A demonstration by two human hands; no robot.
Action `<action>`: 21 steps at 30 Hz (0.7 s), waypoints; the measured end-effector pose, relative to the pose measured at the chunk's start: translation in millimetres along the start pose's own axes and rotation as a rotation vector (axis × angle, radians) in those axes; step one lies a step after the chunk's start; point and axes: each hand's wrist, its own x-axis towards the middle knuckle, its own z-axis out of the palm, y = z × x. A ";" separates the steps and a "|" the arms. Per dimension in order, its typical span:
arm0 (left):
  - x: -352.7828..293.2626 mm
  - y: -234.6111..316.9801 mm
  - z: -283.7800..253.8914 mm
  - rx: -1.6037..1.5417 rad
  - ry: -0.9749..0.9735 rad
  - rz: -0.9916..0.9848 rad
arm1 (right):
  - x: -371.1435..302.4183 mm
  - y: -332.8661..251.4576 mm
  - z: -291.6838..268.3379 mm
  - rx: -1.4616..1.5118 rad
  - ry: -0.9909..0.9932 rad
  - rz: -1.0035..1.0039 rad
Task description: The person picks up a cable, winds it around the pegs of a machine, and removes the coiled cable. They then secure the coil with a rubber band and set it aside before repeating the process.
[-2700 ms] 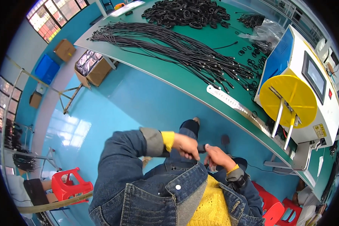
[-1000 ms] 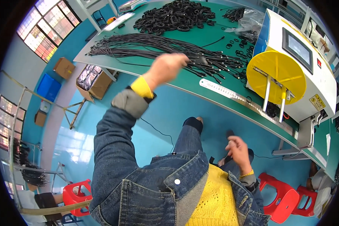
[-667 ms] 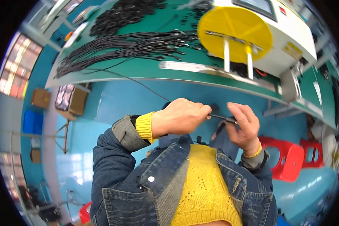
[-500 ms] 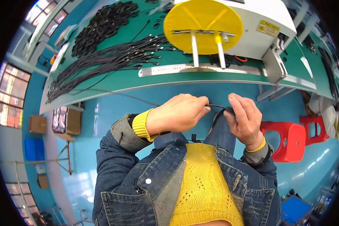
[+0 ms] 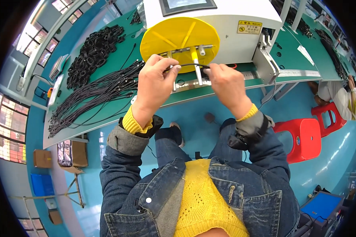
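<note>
A short stretch of black cable (image 5: 192, 64) arches between my two hands, in front of the winding machine's yellow disc (image 5: 162, 37). My left hand (image 5: 155, 81) pinches its left part between thumb and fingers. At the other side my right hand (image 5: 228, 83) grips the cable, its fingers closed and partly hiding the end. Two rods stick out from the disc toward me; the yellow-and-white rod (image 5: 196, 67) passes just behind the cable. Whether the cable touches it I cannot tell.
A bundle of straight black cables (image 5: 95, 93) and a heap of coiled cables (image 5: 93, 51) lie left on the green table (image 5: 162, 96). The white machine (image 5: 233, 43) stands behind the disc. A steel ruler (image 5: 296, 73) runs along the front. Red stools (image 5: 304, 138) stand right, near another person.
Both hands have moved up and forward from above my lap to the yellow disc, carrying the cable. The view has shifted, showing more of the machine.
</note>
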 end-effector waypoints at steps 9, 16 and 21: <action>19.9 -28.4 19.4 -0.055 0.043 -0.101 | 21.2 18.7 60.5 0.127 0.097 0.161; 10.2 -44.5 20.0 -0.234 0.097 -0.169 | -16.6 25.3 53.0 0.181 0.036 0.370; -7.2 -58.6 19.6 -0.295 0.160 -0.170 | -105.8 36.9 39.9 0.217 -0.285 0.492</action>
